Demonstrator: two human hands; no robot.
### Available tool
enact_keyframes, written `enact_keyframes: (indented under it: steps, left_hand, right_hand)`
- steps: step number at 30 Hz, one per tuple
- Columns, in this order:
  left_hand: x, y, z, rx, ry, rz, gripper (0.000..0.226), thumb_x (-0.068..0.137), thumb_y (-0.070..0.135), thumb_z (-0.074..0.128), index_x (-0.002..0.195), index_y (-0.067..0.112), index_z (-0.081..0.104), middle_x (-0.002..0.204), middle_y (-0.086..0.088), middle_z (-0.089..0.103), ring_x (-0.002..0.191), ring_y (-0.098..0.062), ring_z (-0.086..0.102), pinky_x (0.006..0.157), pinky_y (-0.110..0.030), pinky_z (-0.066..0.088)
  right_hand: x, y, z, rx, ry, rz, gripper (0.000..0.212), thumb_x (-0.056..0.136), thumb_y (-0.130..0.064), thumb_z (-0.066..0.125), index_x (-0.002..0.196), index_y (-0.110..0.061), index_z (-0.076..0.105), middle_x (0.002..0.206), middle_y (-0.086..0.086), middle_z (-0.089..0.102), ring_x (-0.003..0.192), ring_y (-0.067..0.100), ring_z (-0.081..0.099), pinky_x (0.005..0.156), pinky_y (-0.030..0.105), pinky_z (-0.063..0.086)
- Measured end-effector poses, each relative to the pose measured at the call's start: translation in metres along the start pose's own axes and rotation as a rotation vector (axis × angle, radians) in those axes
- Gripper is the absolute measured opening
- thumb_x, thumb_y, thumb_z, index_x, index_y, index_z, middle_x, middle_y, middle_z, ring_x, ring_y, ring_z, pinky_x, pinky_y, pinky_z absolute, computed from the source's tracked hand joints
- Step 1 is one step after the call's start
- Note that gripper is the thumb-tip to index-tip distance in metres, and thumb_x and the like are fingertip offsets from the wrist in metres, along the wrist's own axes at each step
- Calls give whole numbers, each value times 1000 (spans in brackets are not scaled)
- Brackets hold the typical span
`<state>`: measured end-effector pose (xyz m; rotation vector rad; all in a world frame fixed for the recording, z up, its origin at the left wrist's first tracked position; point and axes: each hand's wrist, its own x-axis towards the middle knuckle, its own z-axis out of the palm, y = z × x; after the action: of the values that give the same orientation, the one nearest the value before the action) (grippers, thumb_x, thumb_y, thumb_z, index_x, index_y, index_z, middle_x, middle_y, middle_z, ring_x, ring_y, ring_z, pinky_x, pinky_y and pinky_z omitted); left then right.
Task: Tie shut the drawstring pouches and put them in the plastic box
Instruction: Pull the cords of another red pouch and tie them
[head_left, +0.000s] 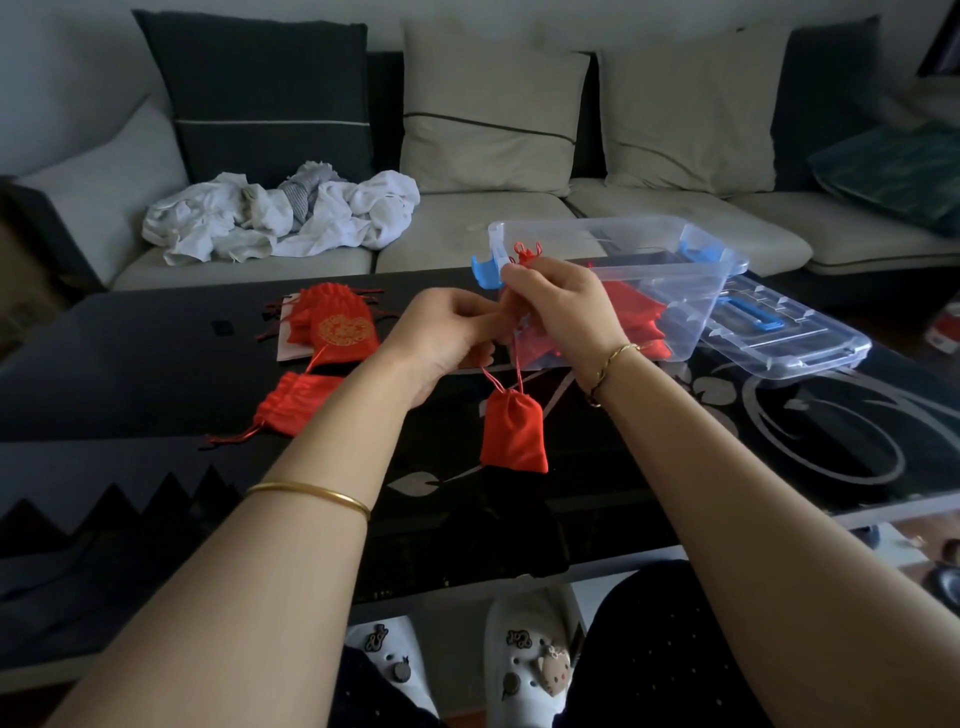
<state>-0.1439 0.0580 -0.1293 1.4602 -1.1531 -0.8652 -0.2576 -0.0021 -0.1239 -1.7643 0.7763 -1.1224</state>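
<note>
My fingers are pinched on the thin red cords: my left hand (447, 332) closes on the strands low down, and my right hand (558, 306) grips them higher, with the knotted cord ends (527, 254) sticking up above my knuckles. The red pouch (514, 431) hangs free from those cords over the dark table (156, 364), in front of the clear plastic box (649, 270), touching nothing else. It looks light and limp, a soft satin-like cloth that sags under its own small weight and would likely slip if I squeezed the body, so I judge the cords and the gathered neck to be the right places to hold; nothing here seems fragile, but the cords are fine and could tangle. Counting: one pouch is in my hands, one lies flat near my left forearm (293, 402), and a small heap (332, 325) sits farther back on a pale sheet, topped by one with a gold emblem; I cannot tell how many are stacked there. More red cloth shows inside the box, number unclear. There is one box, with its one lid (789, 338) lying just beside it on the right.
</note>
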Motion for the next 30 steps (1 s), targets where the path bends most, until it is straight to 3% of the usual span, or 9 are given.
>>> enact_keyframes:
  steps: [3, 6, 9, 14, 18, 21, 24, 27, 30]
  left_hand:
    - [2, -2, 1, -43, 10, -25, 8, 86, 13, 66, 78, 13, 67, 64, 2, 64, 55, -7, 51, 55, -19, 47]
    - [3, -2, 1, -71, 22, -26, 8, 86, 13, 66, 78, 14, 66, 72, 0, 64, 62, -7, 54, 53, -16, 47]
    - [3, -3, 1, -84, 12, -25, 7, 87, 13, 65, 80, 14, 66, 72, 1, 64, 63, -7, 55, 53, -15, 47]
    - [3, -4, 1, -118, 40, -19, 12, 90, 13, 61, 79, 18, 64, 71, 2, 65, 58, -6, 55, 52, -17, 48]
    - [5, -6, -1, -151, 114, -7, 15, 89, 8, 62, 76, 17, 61, 76, -1, 65, 61, -8, 58, 52, -16, 49]
    - [7, -8, -4, -107, 105, -1, 17, 86, 3, 62, 74, 15, 61, 78, -1, 70, 62, -7, 60, 59, -19, 50]
    - [7, -10, -5, -24, 64, 22, 18, 85, -3, 61, 75, 12, 60, 78, -4, 70, 65, -10, 60, 65, -23, 50]
    - [6, -6, -4, 90, 33, 102, 20, 85, -5, 59, 81, 15, 59, 78, -2, 66, 70, -9, 61, 68, -19, 51]
    - [5, -5, -3, 283, 15, 242, 22, 85, -3, 58, 91, 19, 59, 79, 4, 61, 74, -5, 59, 76, -18, 48]
  right_hand:
    - [3, 7, -4, 135, -1, 210, 41, 97, -36, 43, 69, -10, 57, 66, 5, 55, 56, 14, 48, 50, 22, 38]
    - [1, 18, -6, 17, -119, 346, 45, 99, -39, 33, 71, -12, 58, 69, 4, 56, 60, 17, 48, 52, 24, 37]
    - [-3, 21, -5, 52, -179, 353, 36, 99, -32, 38, 73, -14, 55, 66, 1, 55, 59, 14, 49, 59, 27, 41]
    - [1, 21, -3, 64, -115, 296, 35, 97, -25, 44, 65, -15, 51, 61, 2, 49, 60, 18, 46, 63, 32, 40]
    - [-1, 17, -8, 146, -206, 368, 35, 95, -24, 47, 62, -15, 49, 60, 1, 47, 56, 16, 43, 56, 27, 35]
    - [-7, 15, -11, -59, -396, 468, 32, 94, -26, 48, 65, -14, 51, 61, 1, 48, 55, 13, 45, 54, 24, 37]
    - [-6, 19, -9, -181, -328, 455, 29, 95, -25, 47, 69, -13, 55, 65, 1, 53, 60, 13, 49, 57, 24, 40]
    - [-2, 25, -5, 12, -176, 351, 25, 95, -13, 43, 75, -13, 57, 72, 4, 59, 70, 20, 57, 67, 30, 46]
    - [-3, 29, -2, 289, -247, 363, 27, 99, -10, 35, 85, -12, 58, 80, 8, 64, 76, 25, 63, 84, 39, 51]
